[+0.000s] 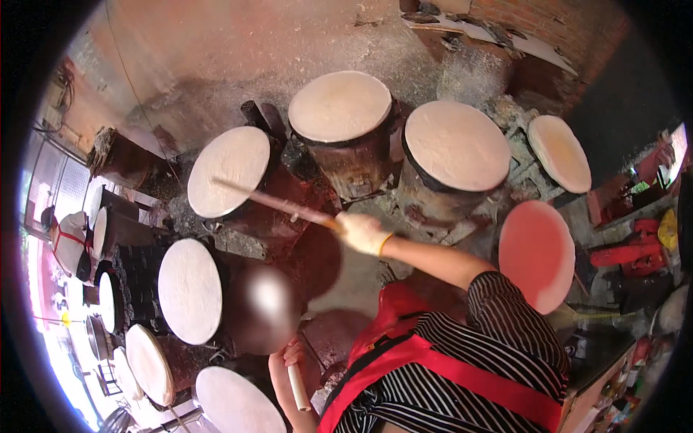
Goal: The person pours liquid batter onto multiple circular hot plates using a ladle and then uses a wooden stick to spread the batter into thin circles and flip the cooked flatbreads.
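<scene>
My right hand (364,233), in a white knit glove with a yellow cuff, grips a long wooden stick (270,204). The stick's far end lies over a round, pale-topped griddle (230,168) on a stove drum; whether it touches cannot be told. Low in the picture, my bare left hand (294,354) is closed around a short pale cylinder (299,387). Just above that hand is a round dark surface (265,308), blurred, with a bright glare. More pale-topped rounds stand ahead: one at the top centre (340,106), one right of it (457,145).
Further pale rounds stand left (190,291) and lower left (241,403). At right are a yellowish round (560,153) near concrete blocks and a partly red one (533,254). A log (135,162) lies by the wall. Another person (70,243) is at far left.
</scene>
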`<state>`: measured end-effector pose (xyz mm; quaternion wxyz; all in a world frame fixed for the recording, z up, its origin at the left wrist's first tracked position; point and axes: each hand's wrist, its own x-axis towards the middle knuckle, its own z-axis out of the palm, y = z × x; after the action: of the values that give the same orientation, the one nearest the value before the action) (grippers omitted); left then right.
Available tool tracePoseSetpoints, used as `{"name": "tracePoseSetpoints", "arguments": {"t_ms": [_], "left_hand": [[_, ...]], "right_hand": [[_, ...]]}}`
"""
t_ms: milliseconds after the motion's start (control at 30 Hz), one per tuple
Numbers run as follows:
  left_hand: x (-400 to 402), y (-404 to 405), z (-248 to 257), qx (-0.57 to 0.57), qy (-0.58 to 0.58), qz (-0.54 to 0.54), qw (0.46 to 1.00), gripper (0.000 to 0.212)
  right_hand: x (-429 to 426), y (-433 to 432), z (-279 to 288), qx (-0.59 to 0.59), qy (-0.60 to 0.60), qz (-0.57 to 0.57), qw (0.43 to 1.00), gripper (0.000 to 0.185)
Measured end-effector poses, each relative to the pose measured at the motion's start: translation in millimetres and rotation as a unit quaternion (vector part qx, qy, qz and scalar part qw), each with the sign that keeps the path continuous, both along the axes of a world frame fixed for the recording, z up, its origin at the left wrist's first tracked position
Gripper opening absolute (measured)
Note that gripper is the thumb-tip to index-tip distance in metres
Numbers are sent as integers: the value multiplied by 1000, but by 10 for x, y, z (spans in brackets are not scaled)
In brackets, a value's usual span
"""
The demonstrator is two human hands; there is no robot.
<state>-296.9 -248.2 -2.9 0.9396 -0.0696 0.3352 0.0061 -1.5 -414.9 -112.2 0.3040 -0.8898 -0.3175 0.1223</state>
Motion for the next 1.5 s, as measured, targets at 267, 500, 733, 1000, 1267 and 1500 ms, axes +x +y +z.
{"name": "tracePoseSetpoints", "arguments": {"t_ms": [267,500,733,1000,1267,1500], "left_hand": [[1252,257,-433,78,3,-61,995,20],[2090,588,-279,142,40,-31,989,21],[3024,910,-88,227,129,-32,965,16],[3712,1363,-646,299,-76,-230,923,31],[4174,1211,-895,-102,-39,-211,971,30],[3989,109,-531,84,35,-189,978,27]], "right_hand": [[2056,-429,-30,38,5,-314,949,24],[2571,548,-10,-149,-170,-60,972,58],[3184,824,21,-149,-162,-30,975,24],[4629,-1150,1119,198,-120,-362,903,14],[2980,-4531,2731,515,-85,-559,644,18],[2195,-6386,1736,601,-69,-629,488,18]]}}
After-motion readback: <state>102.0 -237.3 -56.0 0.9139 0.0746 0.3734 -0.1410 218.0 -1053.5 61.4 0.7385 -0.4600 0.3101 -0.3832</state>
